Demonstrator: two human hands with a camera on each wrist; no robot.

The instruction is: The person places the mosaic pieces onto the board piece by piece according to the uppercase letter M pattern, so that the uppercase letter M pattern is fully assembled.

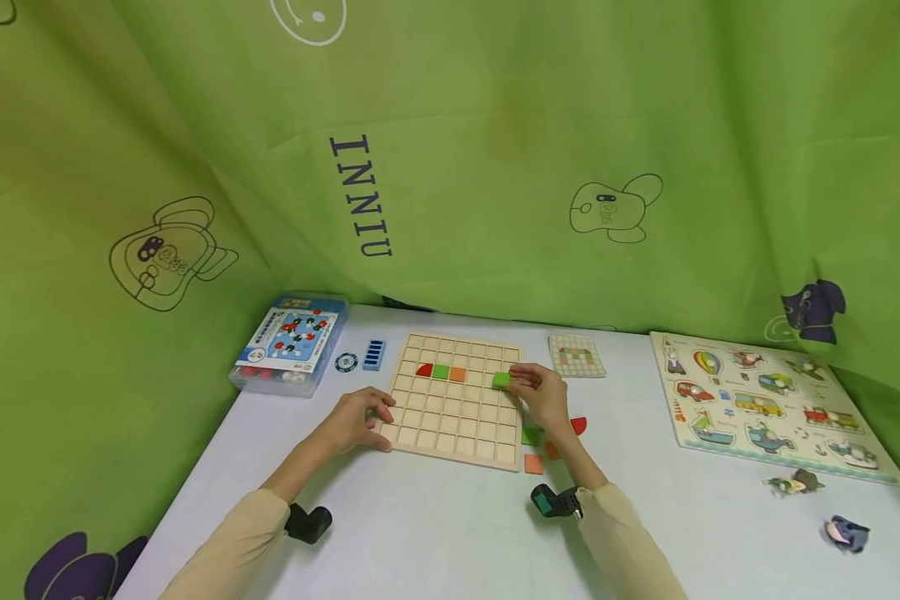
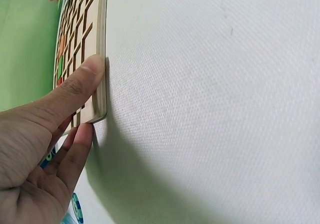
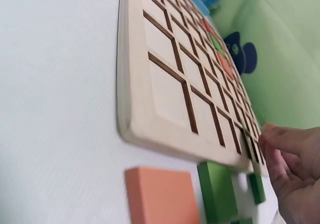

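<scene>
A wooden grid board (image 1: 450, 408) lies on the white table between the hands. In one of its upper rows sit a red quarter-round piece (image 1: 425, 369), a green square (image 1: 441, 372) and an orange square (image 1: 457, 375), side by side. My left hand (image 1: 352, 417) grips the near left corner of the board, its thumb on the rim in the left wrist view. Over the board's right side, my right hand (image 1: 543, 396) pinches a green square block (image 1: 501, 380) between thumb and fingers. Loose pieces lie by the board's right edge, among them an orange square (image 3: 162, 196) and a green block (image 3: 218, 191).
Behind the right hand lies a pattern card (image 1: 576, 356). A picture puzzle board (image 1: 780, 404) and two small figures (image 1: 795, 483) are at the right. Back left stand a plastic box (image 1: 288, 342), a round chip (image 1: 347, 362) and a blue piece (image 1: 373, 355). Green curtain (image 1: 480, 167) encloses the table.
</scene>
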